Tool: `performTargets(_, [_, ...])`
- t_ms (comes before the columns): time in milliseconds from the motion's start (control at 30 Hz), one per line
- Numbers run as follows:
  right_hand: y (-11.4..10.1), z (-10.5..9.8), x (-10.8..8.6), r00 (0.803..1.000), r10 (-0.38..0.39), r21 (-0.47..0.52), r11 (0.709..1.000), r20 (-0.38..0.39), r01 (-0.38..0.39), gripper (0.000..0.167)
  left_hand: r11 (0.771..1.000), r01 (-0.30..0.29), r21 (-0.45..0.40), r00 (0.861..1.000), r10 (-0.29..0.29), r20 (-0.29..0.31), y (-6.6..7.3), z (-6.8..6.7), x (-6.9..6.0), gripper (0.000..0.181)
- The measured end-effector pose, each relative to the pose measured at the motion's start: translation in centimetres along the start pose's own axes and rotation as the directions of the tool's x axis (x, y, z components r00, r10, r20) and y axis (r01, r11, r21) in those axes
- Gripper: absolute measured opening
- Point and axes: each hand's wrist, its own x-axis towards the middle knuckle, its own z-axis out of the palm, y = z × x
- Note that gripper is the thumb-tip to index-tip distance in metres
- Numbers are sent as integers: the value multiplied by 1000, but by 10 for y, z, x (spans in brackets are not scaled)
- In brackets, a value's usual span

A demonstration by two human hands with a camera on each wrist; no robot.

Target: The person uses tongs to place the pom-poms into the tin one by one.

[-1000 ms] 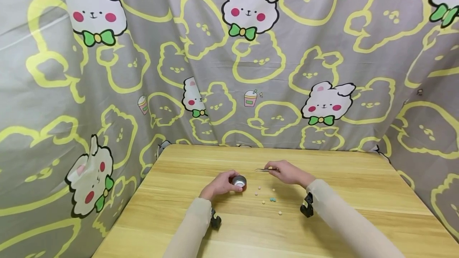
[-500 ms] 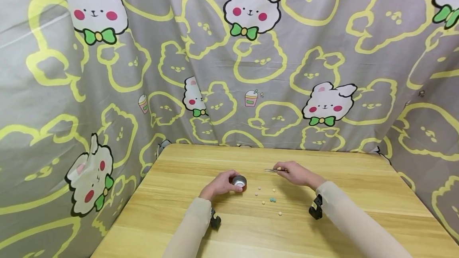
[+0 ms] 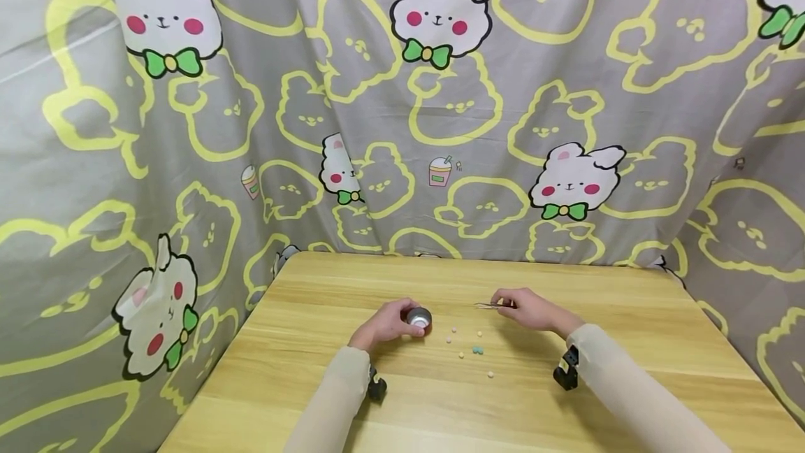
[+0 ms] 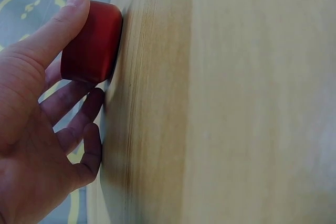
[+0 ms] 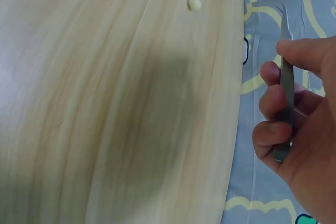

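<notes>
Tweezers (image 3: 487, 305) are held in the right hand (image 3: 531, 308), between the thumb and the bent fingers; in the right wrist view their thin tips seem slightly parted, and I see nothing between them. This hand is above the table (image 3: 352, 278), farther from the person than the scattered little balls. The left hand (image 3: 388, 320) holds the small cup (image 3: 419, 319) by its side, thumb against the wall, while the other fingers are only loosely bent. The cup has its mouth upward and is just to the left of the balls; whether something lies inside, I cannot tell. If the step is to lift one ball, as I judge, it would be better to begin with a lone one, such as the yellow ball (image 3: 480, 333), because the blue balls (image 3: 478, 350) lie side by side and one could push away the other. The tips should come down on both sides of its widest part, then close gently, since a round thing may easily slip out. Meanwhile, the cup should be kept quiet and near, so the carrying path is short.
</notes>
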Motion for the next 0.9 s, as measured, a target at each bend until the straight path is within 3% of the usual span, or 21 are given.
performTargets(400, [9,4,-17,1000,8,2,1000,16,-8,13,1000,18,-18,1000,-17,10,3,-1,-1,44])
performTargets(900, [12,21,-18,999,-29,-45,999,28,30,12,1000,25,-8,1000,-25,6,5,-2,-1,44])
